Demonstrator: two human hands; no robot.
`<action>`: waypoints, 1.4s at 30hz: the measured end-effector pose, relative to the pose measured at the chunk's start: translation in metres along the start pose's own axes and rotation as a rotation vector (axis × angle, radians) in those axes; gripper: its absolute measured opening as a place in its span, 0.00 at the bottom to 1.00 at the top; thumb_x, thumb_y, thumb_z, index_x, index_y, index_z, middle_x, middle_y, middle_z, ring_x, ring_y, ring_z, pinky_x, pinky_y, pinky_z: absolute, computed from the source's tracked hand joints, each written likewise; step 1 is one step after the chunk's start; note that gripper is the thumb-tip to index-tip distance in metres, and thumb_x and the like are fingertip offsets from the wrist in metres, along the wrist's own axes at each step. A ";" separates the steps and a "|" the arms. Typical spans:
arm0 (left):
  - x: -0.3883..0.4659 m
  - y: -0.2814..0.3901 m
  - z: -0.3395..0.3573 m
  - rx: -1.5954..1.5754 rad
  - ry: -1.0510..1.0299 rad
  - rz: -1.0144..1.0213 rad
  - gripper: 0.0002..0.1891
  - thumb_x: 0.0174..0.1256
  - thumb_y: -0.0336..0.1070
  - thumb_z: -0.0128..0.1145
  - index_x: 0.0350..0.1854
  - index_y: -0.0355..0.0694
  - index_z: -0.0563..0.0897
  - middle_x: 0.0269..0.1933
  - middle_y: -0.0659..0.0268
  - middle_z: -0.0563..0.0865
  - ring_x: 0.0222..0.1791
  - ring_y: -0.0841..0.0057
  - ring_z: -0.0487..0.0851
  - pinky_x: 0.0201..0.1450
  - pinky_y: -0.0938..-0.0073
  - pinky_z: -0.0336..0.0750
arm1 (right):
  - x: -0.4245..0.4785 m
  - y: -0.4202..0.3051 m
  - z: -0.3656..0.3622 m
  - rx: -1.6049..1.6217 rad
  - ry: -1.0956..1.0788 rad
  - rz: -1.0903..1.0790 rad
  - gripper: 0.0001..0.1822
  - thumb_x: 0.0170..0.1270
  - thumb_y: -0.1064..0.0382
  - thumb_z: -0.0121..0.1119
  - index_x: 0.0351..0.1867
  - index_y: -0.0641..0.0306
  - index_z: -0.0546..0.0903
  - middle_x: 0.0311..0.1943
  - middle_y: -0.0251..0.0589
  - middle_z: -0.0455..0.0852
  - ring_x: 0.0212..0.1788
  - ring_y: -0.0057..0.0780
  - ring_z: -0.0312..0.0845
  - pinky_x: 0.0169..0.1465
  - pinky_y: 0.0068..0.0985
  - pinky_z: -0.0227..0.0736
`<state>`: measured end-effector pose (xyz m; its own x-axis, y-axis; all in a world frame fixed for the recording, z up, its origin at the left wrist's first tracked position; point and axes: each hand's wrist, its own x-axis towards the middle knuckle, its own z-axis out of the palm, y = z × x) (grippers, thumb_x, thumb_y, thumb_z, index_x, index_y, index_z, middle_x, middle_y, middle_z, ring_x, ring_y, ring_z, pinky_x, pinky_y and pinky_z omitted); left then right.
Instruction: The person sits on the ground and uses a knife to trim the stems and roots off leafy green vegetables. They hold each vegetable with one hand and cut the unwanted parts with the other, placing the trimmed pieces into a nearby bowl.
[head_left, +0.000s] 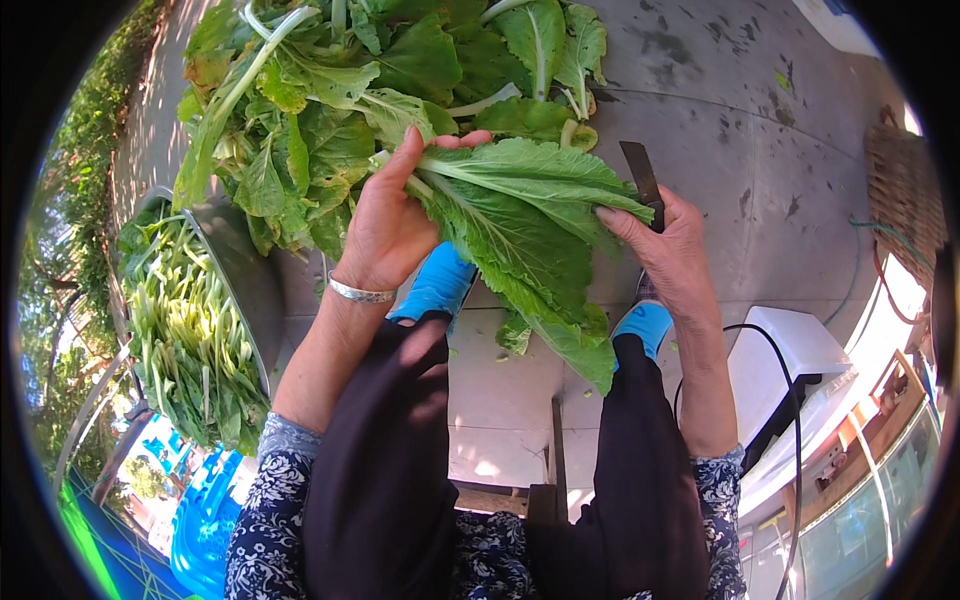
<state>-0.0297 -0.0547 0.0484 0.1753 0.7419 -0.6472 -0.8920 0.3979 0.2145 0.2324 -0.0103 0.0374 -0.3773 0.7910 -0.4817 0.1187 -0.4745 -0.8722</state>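
Across my palm-up left hand (401, 202) lies the stem end of a small bunch of leafy greens (517, 217), the thumb over the pale stalks. Its broad, frilly leaves spread to the right and hang down between my knees. In my right hand (667, 240) is a knife with a dark, square-ended blade (639, 169) pointing up and away. The thumb of that hand also presses on a leaf tip. Just beyond my left hand is a large heap of greens (420, 60) on the paved floor, some leaves yellowed and full of holes.
To the left, a dark tub (236, 262) holds many greens with their stalks showing. A blue plastic basket (202, 525) stands at lower left. On the right are a white box-like object (787, 345), a black cable (795, 420) and a woven basket (904, 187). Leaf scraps dot the paving (502, 405).
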 end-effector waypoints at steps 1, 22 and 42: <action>-0.001 0.001 -0.001 -0.015 -0.021 -0.014 0.21 0.77 0.52 0.42 0.44 0.38 0.79 0.67 0.55 0.74 0.66 0.60 0.71 0.70 0.51 0.64 | 0.000 -0.001 -0.001 0.012 -0.016 0.019 0.15 0.60 0.62 0.70 0.45 0.67 0.83 0.32 0.24 0.82 0.30 0.09 0.69 0.35 0.13 0.64; 0.001 0.013 -0.015 -0.032 -0.126 0.080 0.17 0.78 0.45 0.44 0.43 0.35 0.79 0.61 0.53 0.78 0.69 0.59 0.68 0.72 0.52 0.61 | -0.005 0.009 -0.006 0.007 -0.015 0.080 0.16 0.58 0.62 0.69 0.45 0.65 0.82 0.24 0.22 0.76 0.22 0.08 0.62 0.25 0.13 0.55; 0.002 -0.011 0.028 0.008 0.107 0.126 0.14 0.73 0.49 0.53 0.35 0.42 0.75 0.38 0.65 0.81 0.55 0.66 0.77 0.65 0.58 0.69 | -0.025 -0.049 0.043 -0.780 -0.061 -0.326 0.48 0.31 0.51 0.82 0.58 0.68 0.74 0.58 0.52 0.77 0.57 0.47 0.77 0.58 0.35 0.74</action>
<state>-0.0082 -0.0423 0.0648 0.0162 0.7247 -0.6889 -0.9006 0.3098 0.3048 0.1963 -0.0240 0.0957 -0.5485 0.8093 -0.2101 0.5868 0.1936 -0.7863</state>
